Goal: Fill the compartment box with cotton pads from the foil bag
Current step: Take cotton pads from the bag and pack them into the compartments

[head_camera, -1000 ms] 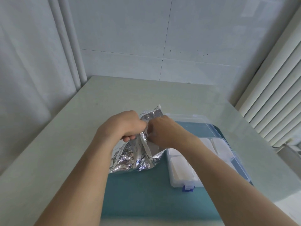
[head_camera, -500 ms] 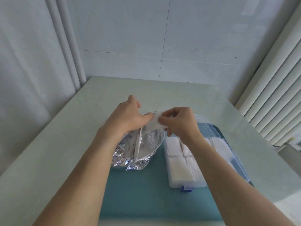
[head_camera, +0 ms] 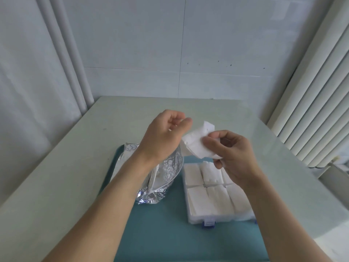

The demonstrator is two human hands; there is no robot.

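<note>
My right hand (head_camera: 229,152) pinches a small stack of white square cotton pads (head_camera: 197,143) in the air, above the gap between bag and box. My left hand (head_camera: 164,135) hovers just left of the stack with its fingers loosely curled and apart; I see nothing gripped in it. Below my left wrist the crinkled silver foil bag (head_camera: 170,167) stands with its mouth open. The clear compartment box (head_camera: 192,214), with blue latches at the front, lies to its right. White pads fill all its visible compartments; my right hand hides the back right part.
Bag and box rest on a teal tray (head_camera: 160,237) on a pale table (head_camera: 56,186). A white curtain (head_camera: 28,91) hangs at the left, a tiled wall stands behind, and a ribbed white radiator (head_camera: 317,101) runs along the right.
My right hand has pulled the stack of pads up out of the bag and moved it right. My left hand has let go of the bag's mouth and risen.
</note>
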